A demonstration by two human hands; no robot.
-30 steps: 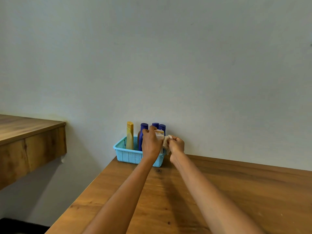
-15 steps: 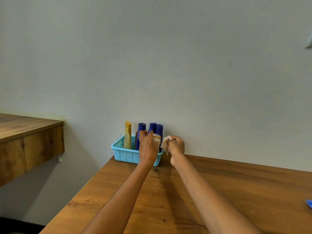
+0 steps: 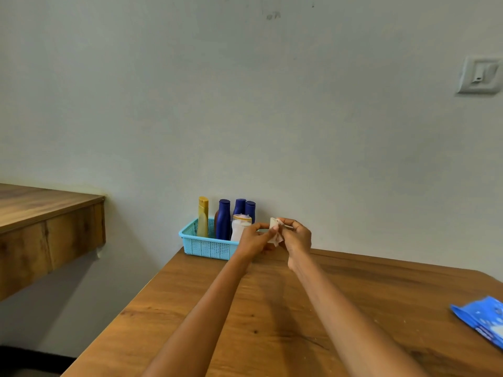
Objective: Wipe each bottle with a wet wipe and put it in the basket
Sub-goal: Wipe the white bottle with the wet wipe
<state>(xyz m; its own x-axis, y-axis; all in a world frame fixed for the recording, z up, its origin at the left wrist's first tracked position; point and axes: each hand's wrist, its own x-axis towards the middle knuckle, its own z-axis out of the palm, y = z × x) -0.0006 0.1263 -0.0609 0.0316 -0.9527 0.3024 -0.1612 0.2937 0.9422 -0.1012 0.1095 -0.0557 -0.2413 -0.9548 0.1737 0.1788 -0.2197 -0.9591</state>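
Both hands meet just right of the blue basket [image 3: 202, 247]: the right hand [image 3: 296, 238] pinches a crumpled wet wipe [image 3: 274, 232], and the left hand [image 3: 253, 242] seems to grip it too.

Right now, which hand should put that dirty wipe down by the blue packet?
Probably the right hand. It already pinches the wet wipe, and the blue packet lies on the right side of the table. The left hand is beside the basket.
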